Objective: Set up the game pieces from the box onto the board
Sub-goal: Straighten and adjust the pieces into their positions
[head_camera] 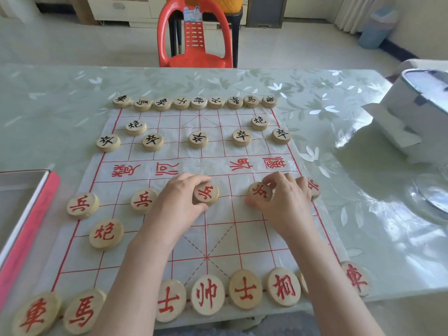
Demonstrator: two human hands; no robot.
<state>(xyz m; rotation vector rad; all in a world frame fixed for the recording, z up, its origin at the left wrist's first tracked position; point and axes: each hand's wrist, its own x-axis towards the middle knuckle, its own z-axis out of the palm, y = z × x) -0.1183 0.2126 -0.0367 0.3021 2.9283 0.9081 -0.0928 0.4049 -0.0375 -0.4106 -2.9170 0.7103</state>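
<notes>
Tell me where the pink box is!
In the head view, the pink box sits on the table at the far left, just beside the board's left edge, closest to the outermost red soldier piece.

On the red-gridded cloth board [211, 163], black-lettered xiangqi pieces [198, 139] line the far half, red-lettered pieces [207, 294] the near half; the red-sided box [36, 207] lies left.

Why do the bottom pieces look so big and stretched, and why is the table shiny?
Head view: the wide-angle lens stretches the near red pieces at the frame's edge; head view, right side: bright light glares off the glossy tablecloth.
</notes>
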